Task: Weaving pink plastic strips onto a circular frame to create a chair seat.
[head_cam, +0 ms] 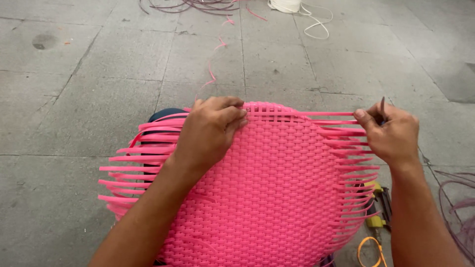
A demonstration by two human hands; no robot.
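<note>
Pink plastic weave (269, 198), round and tightly plaited, centred low in view over grey concrete floor (89, 74). Loose strip ends (126, 170) fanning out at both sides. Left hand (210, 131) pressed on the far edge, fingers curled down onto the top rows. Right hand (391, 133) closed in a pinch grip on a pink strand (331, 114) and a thin dark tool (382, 106). Beyond: purple cord (198, 6), white cord (307, 20). Yellow tool (376, 217) partly hidden under the right edge.
</note>
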